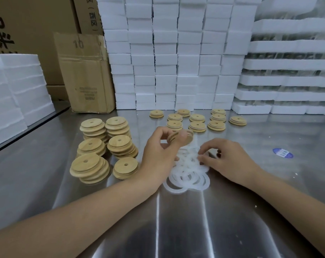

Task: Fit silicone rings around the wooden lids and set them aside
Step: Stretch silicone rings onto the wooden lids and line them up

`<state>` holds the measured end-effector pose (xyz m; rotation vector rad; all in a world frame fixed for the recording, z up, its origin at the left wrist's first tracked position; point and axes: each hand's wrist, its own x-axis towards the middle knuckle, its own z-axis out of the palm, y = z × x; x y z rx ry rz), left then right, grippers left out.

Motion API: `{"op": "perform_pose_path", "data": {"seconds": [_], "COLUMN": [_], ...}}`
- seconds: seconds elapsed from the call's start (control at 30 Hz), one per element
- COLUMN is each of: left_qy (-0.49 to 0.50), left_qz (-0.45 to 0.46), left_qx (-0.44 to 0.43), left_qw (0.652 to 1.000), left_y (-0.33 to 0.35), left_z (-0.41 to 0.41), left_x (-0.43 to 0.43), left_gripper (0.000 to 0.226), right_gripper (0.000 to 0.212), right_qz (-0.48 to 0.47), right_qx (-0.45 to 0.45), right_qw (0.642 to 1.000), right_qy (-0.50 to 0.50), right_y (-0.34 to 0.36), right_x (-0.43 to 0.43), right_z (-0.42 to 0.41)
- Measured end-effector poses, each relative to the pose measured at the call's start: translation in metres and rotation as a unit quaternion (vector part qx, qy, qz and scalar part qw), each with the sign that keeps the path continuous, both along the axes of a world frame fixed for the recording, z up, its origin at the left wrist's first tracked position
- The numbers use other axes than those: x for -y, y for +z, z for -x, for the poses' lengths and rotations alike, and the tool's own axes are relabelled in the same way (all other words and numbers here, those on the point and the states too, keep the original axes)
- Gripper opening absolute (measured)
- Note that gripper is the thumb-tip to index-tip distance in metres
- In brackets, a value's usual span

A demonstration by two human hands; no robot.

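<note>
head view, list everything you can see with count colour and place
table: one, shiny metal, fills the foreground
loose lid stacks: six, tan wood, table left
laid-out lids: about ten spots, tan wood, table back
held lid: one, tan, blurred, raised over table centre
silicone rings: one pile, count unclear, translucent white, table centre
foam blocks: many, white, stacked as a wall at the back; more stacks far left and right
cardboard boxes: at least two, brown, back left
sticker: one, blue oval, table right
left hand: grips the held lid
right hand: fingertips at the ring pile, grip unclear
</note>
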<state>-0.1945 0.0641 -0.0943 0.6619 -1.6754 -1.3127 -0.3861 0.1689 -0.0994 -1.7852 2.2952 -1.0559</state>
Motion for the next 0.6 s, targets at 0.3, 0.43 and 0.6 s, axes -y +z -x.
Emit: {"op": "perform_pose_path", "data": {"seconds": [0.3, 0.43, 0.6], "left_qy": [-0.025, -0.012, -0.066], "left_qz": [-0.046, -0.059, -0.105], "left_qx": [-0.006, -0.007, -0.026], "left_qw": [0.999, 0.998, 0.992], "left_y": [0.003, 0.003, 0.006], "left_z": [-0.005, -0.005, -0.005], "left_x": [-0.005, -0.005, -0.005], "left_gripper": [0.046, 0.04, 0.031], "right_gripper": [0.017, 0.023, 0.022], "right_qz": [0.147, 0.255, 0.293], "right_qx": [0.053, 0.037, -0.021], "right_qw": [0.987, 0.966, 0.953], "right_qy": [0.025, 0.035, 0.075], "right_y": [0.015, 0.021, 0.021], "right_x": [-0.008, -0.012, -0.016], "right_z": [-0.023, -0.041, -0.055]}}
